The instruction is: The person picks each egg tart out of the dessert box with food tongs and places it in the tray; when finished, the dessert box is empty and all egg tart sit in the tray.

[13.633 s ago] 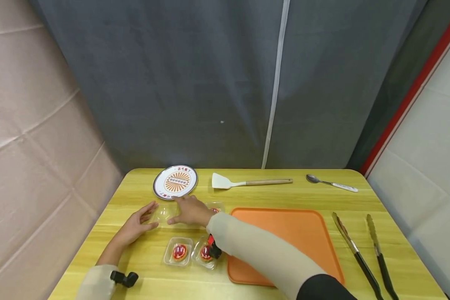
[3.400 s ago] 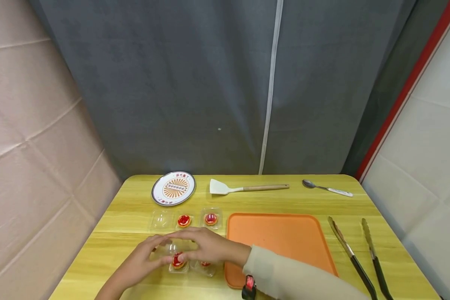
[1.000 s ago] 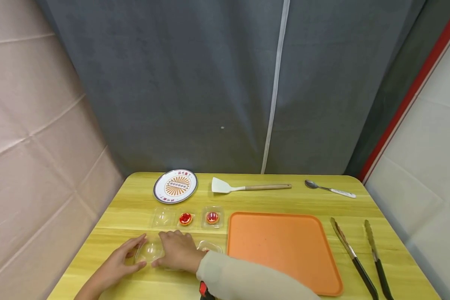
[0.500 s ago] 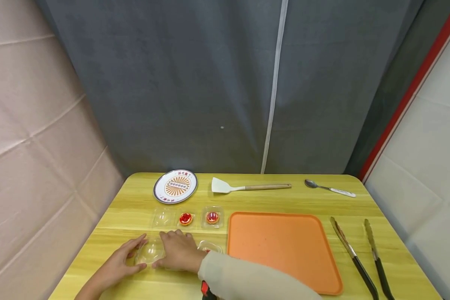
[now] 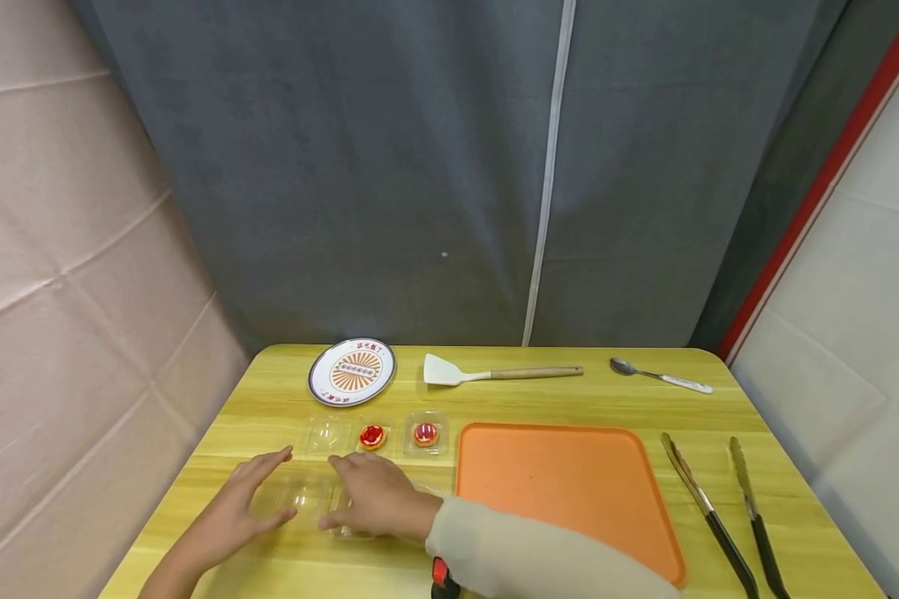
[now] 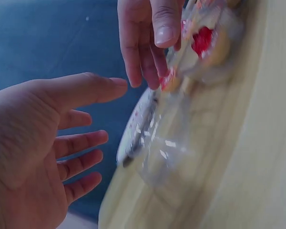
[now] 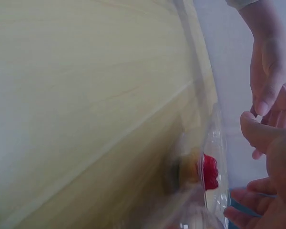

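My left hand stands over the table's left front with thumb and fingers spread, holding nothing. Just right of it, a clear plastic lid lies folded back on the wood. My right hand, fingers loosely extended, hovers over the front clear tart box and hides most of it. In the right wrist view, a red-topped tart shows in its clear box. Farther back, another tart sits uncovered beside its opened lid. To its right a lidded box holds a tart.
An orange tray lies right of the boxes, with the right sleeve across its front corner. Along the back are a patterned plate, a white spatula and a spoon. Tongs lie at right.
Since 3.4 seconds ago, the front left box's lid has been opened out to the left. In the last half second both hands have let go of it and drawn apart.
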{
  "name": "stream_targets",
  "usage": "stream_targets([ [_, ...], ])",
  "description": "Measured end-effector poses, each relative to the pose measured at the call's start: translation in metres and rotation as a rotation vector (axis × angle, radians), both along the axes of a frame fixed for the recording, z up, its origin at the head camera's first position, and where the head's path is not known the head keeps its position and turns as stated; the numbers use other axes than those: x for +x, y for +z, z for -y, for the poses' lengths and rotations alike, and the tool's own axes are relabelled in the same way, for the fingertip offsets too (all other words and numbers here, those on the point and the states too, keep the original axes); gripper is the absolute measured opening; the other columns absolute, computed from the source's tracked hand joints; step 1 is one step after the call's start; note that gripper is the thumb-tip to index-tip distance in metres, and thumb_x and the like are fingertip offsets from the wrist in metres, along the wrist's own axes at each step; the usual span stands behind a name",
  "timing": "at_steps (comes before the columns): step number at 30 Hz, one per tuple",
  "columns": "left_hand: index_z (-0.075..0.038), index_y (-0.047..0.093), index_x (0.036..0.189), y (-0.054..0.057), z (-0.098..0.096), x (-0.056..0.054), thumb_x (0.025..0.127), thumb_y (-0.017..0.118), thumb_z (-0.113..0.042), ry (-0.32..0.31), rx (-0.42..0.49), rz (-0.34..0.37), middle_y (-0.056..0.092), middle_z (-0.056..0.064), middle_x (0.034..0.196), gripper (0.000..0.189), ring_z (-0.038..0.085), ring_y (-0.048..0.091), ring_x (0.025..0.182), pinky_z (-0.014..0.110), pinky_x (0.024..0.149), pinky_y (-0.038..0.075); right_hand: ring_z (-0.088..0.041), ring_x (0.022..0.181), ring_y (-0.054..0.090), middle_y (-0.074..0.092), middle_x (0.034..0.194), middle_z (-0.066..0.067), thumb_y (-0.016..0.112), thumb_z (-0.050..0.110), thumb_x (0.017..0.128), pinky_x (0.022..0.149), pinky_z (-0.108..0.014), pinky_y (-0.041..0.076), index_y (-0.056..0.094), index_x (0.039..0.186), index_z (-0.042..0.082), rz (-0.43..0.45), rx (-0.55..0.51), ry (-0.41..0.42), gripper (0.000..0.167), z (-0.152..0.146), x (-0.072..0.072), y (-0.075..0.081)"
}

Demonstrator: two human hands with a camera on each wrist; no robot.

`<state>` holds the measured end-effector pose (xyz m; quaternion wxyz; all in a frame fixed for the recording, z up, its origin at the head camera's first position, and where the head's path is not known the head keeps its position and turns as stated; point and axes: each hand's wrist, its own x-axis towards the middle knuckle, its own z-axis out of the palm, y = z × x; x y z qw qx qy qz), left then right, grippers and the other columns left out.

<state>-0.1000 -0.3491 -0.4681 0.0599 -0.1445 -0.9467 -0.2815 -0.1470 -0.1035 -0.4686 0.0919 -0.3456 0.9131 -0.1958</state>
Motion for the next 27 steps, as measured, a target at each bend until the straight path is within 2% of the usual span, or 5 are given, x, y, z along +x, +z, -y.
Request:
stream_targets([
  [6, -0.008, 0.049, 0.152, 0.014, -0.027, -0.015, 0.087, 0.085, -0.027, -0.050, 0.037, -0.010, 0.054, 0.013, 0.146, 0.077, 0.041, 0.048, 0.135, 0.069, 0.100, 0.047, -0.014, 0.139, 0.049, 0.051, 0.154, 0.007, 0.070, 0.064, 0.089, 0.112, -0.034, 0.047, 0.042, 0.158, 0.021, -0.016, -0.067, 0.056, 0.087, -0.028, -0.003, 0.004],
  [15, -0.004, 0.046, 0.153, 0.025, -0.073, -0.054, 0.092, 0.080, -0.027, -0.144, 0.089, 0.028, 0.054, 0.017, 0.148, 0.073, 0.044, 0.050, 0.136, 0.066, 0.106, 0.046, -0.021, 0.143, 0.046, 0.049, 0.157, -0.002, 0.071, 0.053, 0.093, 0.114, -0.045, 0.046, 0.041, 0.159, 0.018, -0.029, -0.154, 0.083, 0.080, -0.072, -0.010, 0.006],
  [21, 0.000, 0.045, 0.153, 0.022, -0.101, -0.079, 0.092, 0.080, -0.030, -0.197, 0.097, 0.114, 0.050, 0.022, 0.153, 0.076, 0.047, 0.044, 0.141, 0.067, 0.112, 0.040, -0.026, 0.144, 0.046, 0.049, 0.156, -0.007, 0.073, 0.048, 0.094, 0.113, -0.050, 0.046, 0.045, 0.156, 0.016, -0.047, -0.200, 0.050, 0.075, -0.104, -0.019, -0.001],
  [27, 0.004, 0.044, 0.152, 0.010, -0.122, -0.100, 0.089, 0.083, -0.029, -0.230, 0.092, 0.180, 0.045, 0.025, 0.155, 0.082, 0.045, 0.042, 0.144, 0.062, 0.115, 0.038, -0.029, 0.143, 0.047, 0.046, 0.157, -0.010, 0.077, 0.043, 0.092, 0.113, -0.052, 0.046, 0.045, 0.156, 0.013, -0.055, -0.243, -0.013, 0.077, -0.130, -0.033, -0.012],
])
